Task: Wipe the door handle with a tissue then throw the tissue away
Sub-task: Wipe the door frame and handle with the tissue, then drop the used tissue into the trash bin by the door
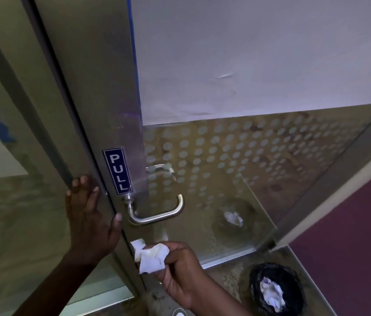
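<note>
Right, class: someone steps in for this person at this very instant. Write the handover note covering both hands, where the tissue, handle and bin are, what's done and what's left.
Left hand: flat against the door edge beside the PULL sign, steadying it.
Right hand: pinching a crumpled white tissue just below the steel lever handle, not touching it.
Black-lined bin on the floor, lower right, already holds crumpled paper.
Done: tissue in hand; whether the handle was wiped cannot be told.
Left: wipe if needed, then drop the tissue in the bin.
</note>
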The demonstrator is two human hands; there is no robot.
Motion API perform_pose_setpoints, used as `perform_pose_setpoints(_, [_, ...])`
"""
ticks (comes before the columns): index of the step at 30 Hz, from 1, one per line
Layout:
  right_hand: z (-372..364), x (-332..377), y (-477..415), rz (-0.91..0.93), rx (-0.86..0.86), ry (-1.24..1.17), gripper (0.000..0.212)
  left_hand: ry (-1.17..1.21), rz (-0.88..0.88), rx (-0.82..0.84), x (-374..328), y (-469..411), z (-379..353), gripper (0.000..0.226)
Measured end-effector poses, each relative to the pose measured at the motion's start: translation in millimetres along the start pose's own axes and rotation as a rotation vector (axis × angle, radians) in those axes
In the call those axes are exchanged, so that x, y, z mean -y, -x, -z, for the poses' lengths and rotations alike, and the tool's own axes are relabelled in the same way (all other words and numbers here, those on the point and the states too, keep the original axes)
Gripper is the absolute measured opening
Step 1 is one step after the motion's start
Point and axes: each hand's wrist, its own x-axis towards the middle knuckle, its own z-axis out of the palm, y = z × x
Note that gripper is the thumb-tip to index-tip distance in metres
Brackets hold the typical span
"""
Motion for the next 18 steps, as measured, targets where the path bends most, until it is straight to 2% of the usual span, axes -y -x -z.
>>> perform_pose_setpoints(3, [4.0,0.6,21.4,0.127,-0.112,-0.014,0.032,0.019,0.015,0.043,-30.3,6.8,-6.2,0.063])
perform_pose_setpoints(7, [25.3,-6.5,56.1,0.279,-0.343,0.074,0.035,0.080,-0.177,0.066,-76.5,22.3,-20.7,0.067])
perform_pose_setpoints(9, [41.8,-8.3,75.1,0.361,-0.499,0.222,0.032,0.140,-0.261,0.064,-100.6,29.5,-30.2,0.075])
perform_pose_setpoints(13, [80.8,-3.6,112.5,0.627,-0.807,0.719,0.032,0.309,-0.316,0.107,-147.8,43.3,-51.2,0.082])
perform_pose_setpoints(18, [150.1,12.6,152.4,0.834,-1.038,0.898,0.041,0.430,-0.378,0.181,-212.6,65.6,-92.1,0.075])
